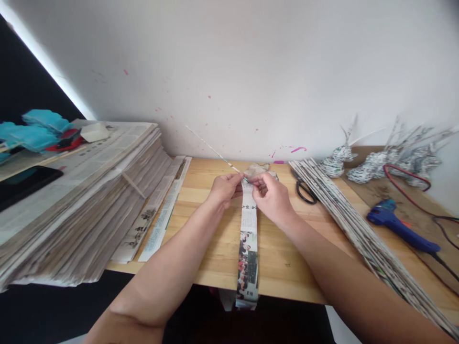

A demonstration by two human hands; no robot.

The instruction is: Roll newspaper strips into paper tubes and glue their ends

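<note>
A long newspaper strip (pixel 248 217) runs toward me over the wooden table, and its near end hangs past the front edge. My left hand (pixel 226 188) pinches the strip's far end from the left. On the other side, my right hand (pixel 270 195) is closed with its fingertips at the same end. A thin, paper-patterned stick (pixel 211 148) slants up and left from between the fingers. How the stick and strip meet is hidden by the fingertips. Just behind the hands lies a crumpled greyish cloth or paper (pixel 256 168).
Left, stacked newspapers (pixel 125 191) carry a phone (pixel 30 184) and blue packets (pixel 46 122). Loose strips (pixel 165 220) lie beside them. Right are a bundle of paper tubes (pixel 353 224), scissors (pixel 306 192), a blue glue gun (pixel 401 229) with cord, and several woven paper pieces (pixel 333 162). A wall stands behind.
</note>
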